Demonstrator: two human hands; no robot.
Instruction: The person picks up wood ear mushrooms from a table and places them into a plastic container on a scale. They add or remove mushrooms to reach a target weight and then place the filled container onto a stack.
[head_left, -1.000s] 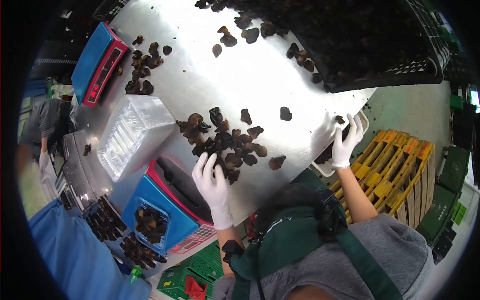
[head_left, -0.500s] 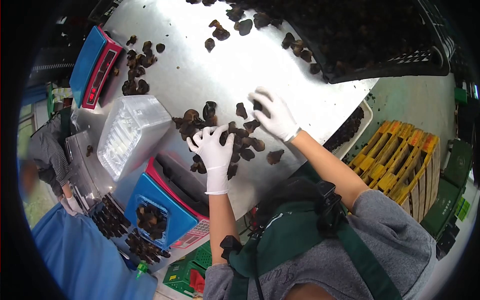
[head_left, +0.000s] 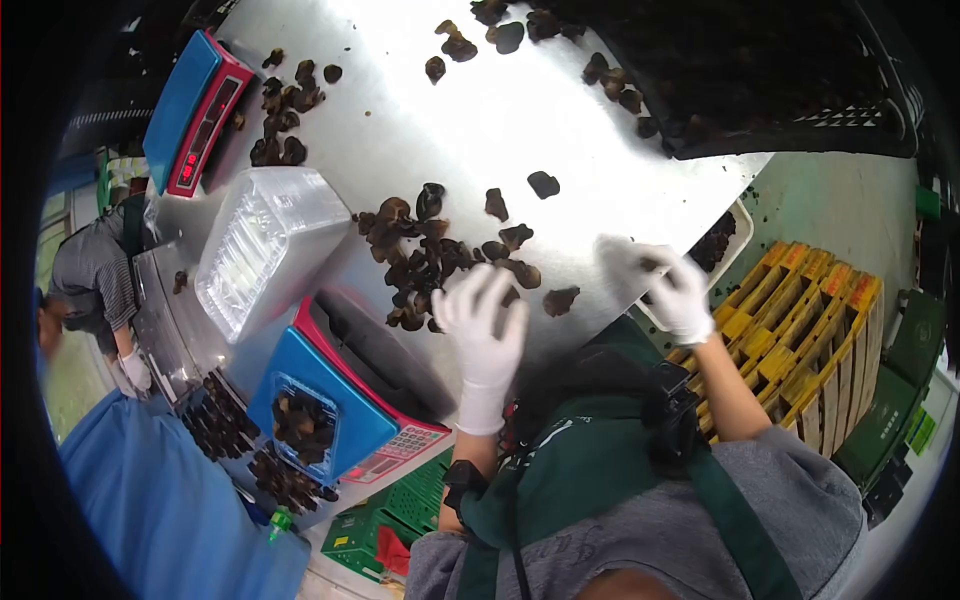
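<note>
Dark brown pieces that look like wood ear mushrooms lie in a loose pile on the metal table. My gloved left hand is at the pile's near edge, fingers apart; a brown piece shows between finger and thumb. Over the table's right edge is my gloved right hand, blurred by motion. A dark patch shows among its fingers, but I cannot make out whether it is a held piece. One single mushroom piece lies apart, beyond the pile.
Stacked clear plastic trays stand left of the pile. A near scale bears a filled tray; another scale stands farther back. A black crate is at upper right, a white bin below the table edge. A co-worker is at left.
My right hand has moved right and nearer, off the single piece now visible on the table. My left hand has drawn back toward me and right, uncovering more of the pile.
</note>
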